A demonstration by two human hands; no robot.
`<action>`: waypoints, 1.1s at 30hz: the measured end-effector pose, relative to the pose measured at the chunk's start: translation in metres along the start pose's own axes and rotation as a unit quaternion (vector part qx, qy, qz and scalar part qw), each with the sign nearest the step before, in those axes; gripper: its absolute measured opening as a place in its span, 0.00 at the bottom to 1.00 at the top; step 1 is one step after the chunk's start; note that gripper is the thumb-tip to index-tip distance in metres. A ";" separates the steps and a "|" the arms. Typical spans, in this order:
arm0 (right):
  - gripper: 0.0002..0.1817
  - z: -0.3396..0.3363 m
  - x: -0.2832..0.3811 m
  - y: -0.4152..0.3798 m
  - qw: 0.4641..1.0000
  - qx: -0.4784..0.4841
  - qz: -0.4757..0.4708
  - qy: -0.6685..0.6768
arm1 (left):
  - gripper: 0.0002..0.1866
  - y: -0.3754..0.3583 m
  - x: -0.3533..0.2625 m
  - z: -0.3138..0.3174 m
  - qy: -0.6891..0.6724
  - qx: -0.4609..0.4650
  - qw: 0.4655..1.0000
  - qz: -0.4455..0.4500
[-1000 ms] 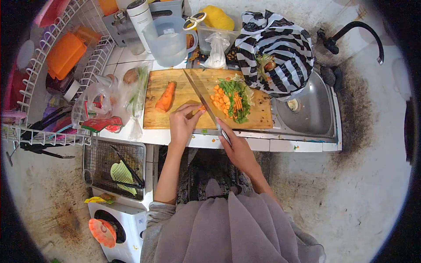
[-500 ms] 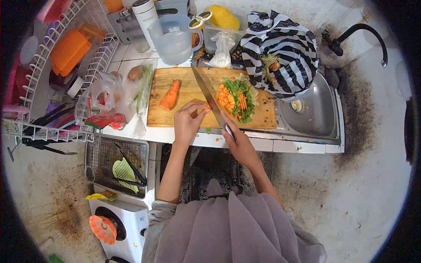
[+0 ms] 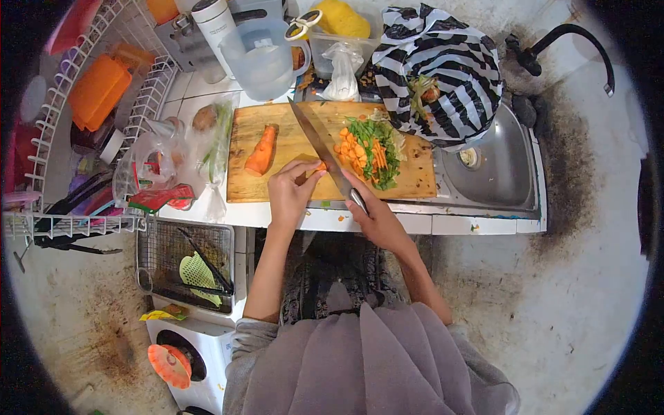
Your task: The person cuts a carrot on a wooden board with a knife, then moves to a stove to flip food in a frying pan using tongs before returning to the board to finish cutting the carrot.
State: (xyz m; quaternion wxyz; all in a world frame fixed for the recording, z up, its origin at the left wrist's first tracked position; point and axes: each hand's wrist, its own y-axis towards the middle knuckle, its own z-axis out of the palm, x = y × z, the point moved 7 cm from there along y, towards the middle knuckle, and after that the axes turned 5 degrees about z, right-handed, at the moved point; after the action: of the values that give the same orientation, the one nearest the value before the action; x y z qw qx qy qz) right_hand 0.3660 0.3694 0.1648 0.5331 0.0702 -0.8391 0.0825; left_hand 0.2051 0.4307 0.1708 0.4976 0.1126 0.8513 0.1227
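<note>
My left hand (image 3: 290,191) pinches a small piece of carrot (image 3: 320,167) near the front edge of the wooden cutting board (image 3: 238,149). Closed around a kitchen knife's handle is my right hand (image 3: 377,220). The long blade of the knife (image 3: 315,137) points away from me over the board, right beside the carrot piece. A larger carrot chunk (image 3: 262,151) lies to the left on the board. Right of the blade sits a pile of sliced carrot (image 3: 353,150) against chopped green leaves (image 3: 384,149).
A sink (image 3: 494,176) lies to the right, with a bowl lined by a striped plastic bag (image 3: 477,76) over its back edge. Behind the board stand a measuring jug (image 3: 259,72) and a tied bag of white stuff (image 3: 342,76). Plastic bags (image 3: 155,166) and a dish rack (image 3: 90,221) are left.
The view has shifted slightly. Both hands keep their holds on the carrot piece and the knife, with the blade staying beside the piece.
</note>
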 end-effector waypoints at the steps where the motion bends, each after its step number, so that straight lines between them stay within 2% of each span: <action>1: 0.29 0.002 0.002 0.001 1.000 0.001 0.003 0.002 | 0.11 -0.001 0.001 0.000 0.001 0.003 1.000 -0.003; 4: 0.30 0.005 0.005 0.003 0.999 0.002 0.044 -0.005 | 0.11 0.000 0.004 0.002 0.006 0.007 1.000 -0.008; 7: 0.31 0.003 0.013 0.005 0.997 -0.035 0.001 -0.067 | 0.11 0.000 0.003 0.002 0.001 -0.004 1.000 0.010; 10: 0.31 0.008 0.010 0.009 0.997 -0.013 0.052 -0.064 | 0.10 0.000 0.005 0.002 -0.008 0.003 1.000 -0.008; 12: 0.31 0.006 0.020 0.010 0.994 -0.051 -0.016 -0.096 | 0.10 0.000 0.002 0.001 0.020 -0.009 0.999 0.034; 13: 0.31 0.006 0.023 0.011 0.994 -0.053 -0.017 -0.097 | 0.10 -0.001 0.003 0.002 0.019 -0.009 0.999 0.037; 15: 0.31 0.012 0.021 0.014 0.992 -0.008 0.053 -0.115 | 0.09 -0.001 0.002 0.001 -0.003 -0.012 0.999 0.031; 16: 0.31 0.012 0.023 0.015 0.992 -0.013 0.051 -0.114 | 0.09 0.000 -0.001 0.000 -0.003 -0.012 0.999 0.036; 18: 0.30 0.014 0.021 0.015 0.979 -0.004 0.078 -0.188 | 0.09 -0.001 0.003 0.001 0.020 0.016 0.999 -0.030; 19: 0.30 0.016 0.014 0.012 0.979 -0.007 0.077 -0.188 | 0.09 -0.002 0.003 0.002 0.020 0.016 0.999 -0.027; 21: 0.30 0.012 0.027 0.002 0.978 -0.101 -0.077 -0.166 | 0.09 -0.002 0.002 -0.001 0.025 -0.023 0.999 0.042; 22: 0.30 0.008 0.029 -0.004 0.977 -0.101 -0.082 -0.166 | 0.09 -0.002 0.007 0.001 0.026 -0.027 0.998 0.045; 24: 0.29 0.005 0.011 -0.015 0.988 0.001 0.069 -0.136 | 0.10 -0.002 0.013 0.002 0.010 -0.041 0.997 0.067; 25: 0.29 0.004 0.005 -0.018 0.988 0.002 0.066 -0.138 | 0.10 -0.002 0.010 0.000 0.011 -0.044 0.997 0.068; 27: 0.30 0.000 -0.009 -0.021 0.997 -0.035 0.050 -0.041 | 0.12 -0.002 0.016 0.004 0.000 -0.006 1.000 0.000; 31: 0.30 -0.005 -0.001 -0.024 0.999 -0.049 0.002 0.001 | 0.11 -0.003 0.011 0.001 -0.017 -0.031 0.999 0.017; 33: 0.30 0.002 -0.006 -0.025 0.990 0.034 0.113 0.081 | 0.11 -0.002 0.008 0.000 0.001 -0.037 0.999 0.037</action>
State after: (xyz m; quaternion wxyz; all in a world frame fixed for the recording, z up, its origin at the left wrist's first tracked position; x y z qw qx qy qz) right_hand 0.3717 0.3448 0.1597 0.5835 -0.0141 -0.7927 0.1758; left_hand 0.2016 0.4313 0.1636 0.4958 0.1257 0.8417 0.1729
